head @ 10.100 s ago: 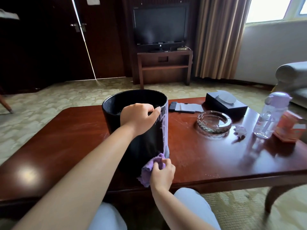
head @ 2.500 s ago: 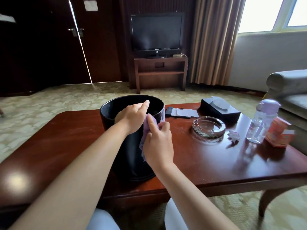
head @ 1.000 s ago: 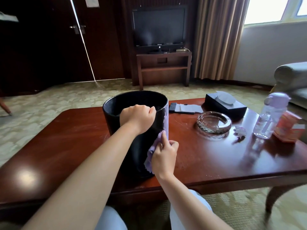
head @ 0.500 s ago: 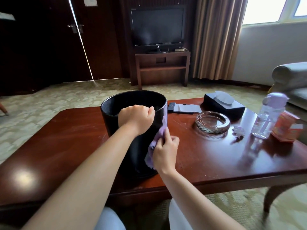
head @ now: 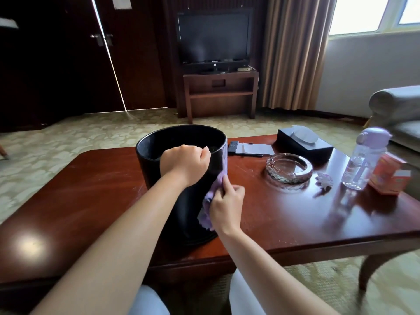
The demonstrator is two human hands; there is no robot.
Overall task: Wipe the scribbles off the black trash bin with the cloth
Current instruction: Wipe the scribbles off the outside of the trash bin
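A round black trash bin (head: pixel 150 164) stands upright on the dark red wooden table (head: pixel 284 219). Pale scribble marks (head: pixel 225 160) run down its right side. My left hand (head: pixel 185 163) grips the near rim of the bin, fingers curled over the edge. My right hand (head: pixel 226 206) holds a crumpled purple cloth (head: pixel 210 201) and presses it against the bin's right wall, about halfway up. The cloth's lower corner hangs below my palm.
On the table to the right are a glass ashtray (head: pixel 289 170), a black tissue box (head: pixel 304 144), a remote and paper (head: pixel 248 148), a crumpled scrap (head: pixel 324 179), a lilac-capped water bottle (head: pixel 363 158) and an orange box (head: pixel 389 176). A sofa stands at far right.
Over the last second my right hand slid the cloth up the bin's side, then a little back down. My left hand kept its grip on the rim.
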